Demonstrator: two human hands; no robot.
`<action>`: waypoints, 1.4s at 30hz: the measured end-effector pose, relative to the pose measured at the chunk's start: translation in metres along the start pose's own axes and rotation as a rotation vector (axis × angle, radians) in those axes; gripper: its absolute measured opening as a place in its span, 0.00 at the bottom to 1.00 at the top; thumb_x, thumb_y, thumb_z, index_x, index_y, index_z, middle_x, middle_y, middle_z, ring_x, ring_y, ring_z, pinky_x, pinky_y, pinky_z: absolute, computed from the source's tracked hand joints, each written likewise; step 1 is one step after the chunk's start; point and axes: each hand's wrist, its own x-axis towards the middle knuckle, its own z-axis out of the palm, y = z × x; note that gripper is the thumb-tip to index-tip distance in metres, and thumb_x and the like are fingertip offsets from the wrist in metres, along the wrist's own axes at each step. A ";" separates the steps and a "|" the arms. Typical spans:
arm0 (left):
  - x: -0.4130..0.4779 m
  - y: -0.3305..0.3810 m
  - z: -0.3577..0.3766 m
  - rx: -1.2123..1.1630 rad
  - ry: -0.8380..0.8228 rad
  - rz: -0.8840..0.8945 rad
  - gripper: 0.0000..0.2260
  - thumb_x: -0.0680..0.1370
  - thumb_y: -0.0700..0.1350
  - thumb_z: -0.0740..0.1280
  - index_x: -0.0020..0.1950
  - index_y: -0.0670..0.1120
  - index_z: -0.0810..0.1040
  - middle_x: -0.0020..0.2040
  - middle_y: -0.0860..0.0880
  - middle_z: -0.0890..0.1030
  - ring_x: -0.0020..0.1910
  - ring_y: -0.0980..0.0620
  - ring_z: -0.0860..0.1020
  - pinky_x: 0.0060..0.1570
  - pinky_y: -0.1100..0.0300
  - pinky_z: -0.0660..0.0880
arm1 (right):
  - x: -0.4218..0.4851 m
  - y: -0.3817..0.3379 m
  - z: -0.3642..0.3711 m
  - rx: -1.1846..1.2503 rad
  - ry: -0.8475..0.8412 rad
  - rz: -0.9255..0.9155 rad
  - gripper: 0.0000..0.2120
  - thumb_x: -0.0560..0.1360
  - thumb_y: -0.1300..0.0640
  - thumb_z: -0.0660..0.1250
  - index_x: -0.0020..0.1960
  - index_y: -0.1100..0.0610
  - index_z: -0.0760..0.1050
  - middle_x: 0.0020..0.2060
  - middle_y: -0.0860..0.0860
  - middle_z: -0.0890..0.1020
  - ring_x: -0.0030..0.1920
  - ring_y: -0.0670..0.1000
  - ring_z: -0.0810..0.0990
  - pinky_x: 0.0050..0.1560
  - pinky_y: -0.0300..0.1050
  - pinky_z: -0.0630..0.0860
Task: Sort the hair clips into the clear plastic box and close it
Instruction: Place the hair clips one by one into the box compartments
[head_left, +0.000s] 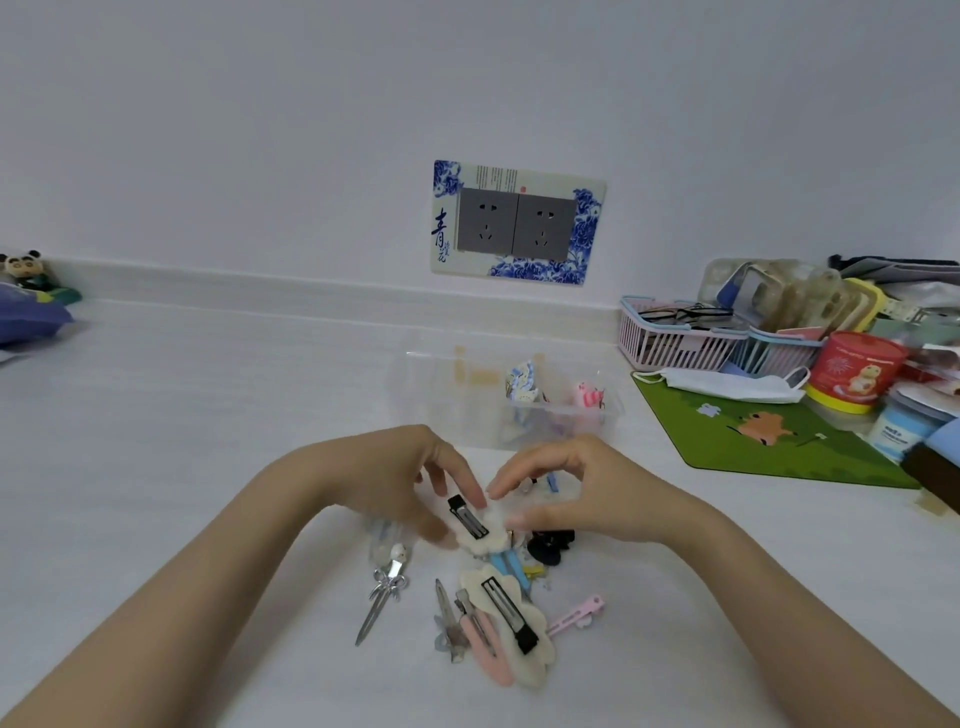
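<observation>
Two cream felt clips: one (511, 631) lies nearest, one (475, 522) pinched by both hands, left (410, 478) and right (566, 488).

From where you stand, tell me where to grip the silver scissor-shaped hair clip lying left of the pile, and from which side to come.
Grip the silver scissor-shaped hair clip at its looped handle end, the thicker far part, pinching across its width from above. It lies flat on the white table, thin point toward you, apart from the pile. The left hand is nearer but holds a cream clip.
</observation>
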 end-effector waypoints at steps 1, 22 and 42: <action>0.001 -0.001 0.001 0.011 0.004 -0.010 0.14 0.66 0.53 0.77 0.49 0.64 0.81 0.43 0.62 0.77 0.46 0.69 0.73 0.45 0.71 0.68 | 0.000 0.000 0.002 -0.029 -0.033 0.009 0.09 0.68 0.52 0.75 0.48 0.47 0.83 0.50 0.43 0.84 0.55 0.41 0.78 0.64 0.44 0.70; 0.039 0.003 0.017 -0.206 0.611 0.168 0.14 0.78 0.55 0.61 0.61 0.55 0.77 0.55 0.59 0.80 0.53 0.59 0.75 0.54 0.64 0.71 | 0.024 0.008 -0.041 0.420 0.641 0.045 0.06 0.74 0.63 0.68 0.50 0.55 0.76 0.39 0.50 0.84 0.33 0.39 0.81 0.37 0.33 0.78; 0.052 -0.023 0.026 0.227 0.632 0.187 0.23 0.77 0.61 0.53 0.68 0.54 0.69 0.65 0.56 0.74 0.66 0.57 0.69 0.67 0.59 0.62 | 0.051 0.050 -0.067 -0.237 0.451 0.018 0.16 0.78 0.47 0.59 0.46 0.53 0.83 0.46 0.46 0.84 0.41 0.35 0.75 0.54 0.43 0.71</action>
